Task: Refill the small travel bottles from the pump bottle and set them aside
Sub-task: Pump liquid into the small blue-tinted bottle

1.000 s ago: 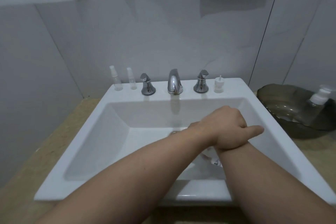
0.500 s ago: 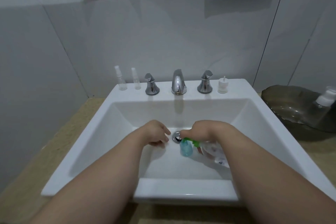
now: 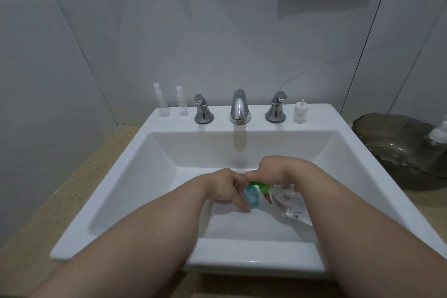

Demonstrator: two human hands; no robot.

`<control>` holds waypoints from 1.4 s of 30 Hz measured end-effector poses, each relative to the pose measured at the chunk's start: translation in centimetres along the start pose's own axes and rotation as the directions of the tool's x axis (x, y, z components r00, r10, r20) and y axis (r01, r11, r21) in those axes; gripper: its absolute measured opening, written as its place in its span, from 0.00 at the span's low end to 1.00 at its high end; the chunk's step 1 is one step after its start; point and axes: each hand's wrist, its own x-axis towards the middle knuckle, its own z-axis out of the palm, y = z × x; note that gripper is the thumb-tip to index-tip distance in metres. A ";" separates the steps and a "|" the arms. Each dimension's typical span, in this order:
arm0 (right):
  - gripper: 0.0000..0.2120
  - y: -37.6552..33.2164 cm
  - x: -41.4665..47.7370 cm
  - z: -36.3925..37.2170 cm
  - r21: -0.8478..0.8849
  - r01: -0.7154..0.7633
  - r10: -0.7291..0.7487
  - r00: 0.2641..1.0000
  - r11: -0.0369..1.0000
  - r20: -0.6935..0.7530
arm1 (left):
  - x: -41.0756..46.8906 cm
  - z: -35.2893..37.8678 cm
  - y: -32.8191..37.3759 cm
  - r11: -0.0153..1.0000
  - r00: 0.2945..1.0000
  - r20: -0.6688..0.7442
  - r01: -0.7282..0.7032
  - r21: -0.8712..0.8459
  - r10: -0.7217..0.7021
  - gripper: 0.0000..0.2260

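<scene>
While both hands work low in the white sink (image 3: 135,167) basin: left hand (image 3: 226,187) fingers curled around small blue travel bottle (image 3: 251,196), upright. Right hand (image 3: 278,172) closed over green pump head (image 3: 260,186) of tilted clear pump bottle (image 3: 290,204), spout over blue bottle's mouth. Two clear spray bottles (image 3: 161,104) at sink's back left corner.

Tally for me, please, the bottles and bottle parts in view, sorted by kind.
Clear spray bottles on the sink ledge: 2
Loose white pump top on the ledge: 1
Small blue bottle in the left hand: 1
Green-pump bottle in the right hand: 1
Clear bottle in the grey bowl: 1
Total: 6
</scene>
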 end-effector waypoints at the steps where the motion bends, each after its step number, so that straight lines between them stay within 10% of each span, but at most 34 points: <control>1: 0.22 0.0 -0.1 0.0 -0.009 0.003 -0.003 1.000 1.000 -0.006 | 0.0 0.1 0.0 1.000 1.000 -0.003 0.002 0.000 -0.002 0.12; 42: 0.30 3.0 1.4 -0.6 0.226 -0.011 0.020 0.999 0.974 -0.038 | 0.4 -0.7 0.1 0.932 0.993 0.096 -0.031 -0.361 0.070 0.17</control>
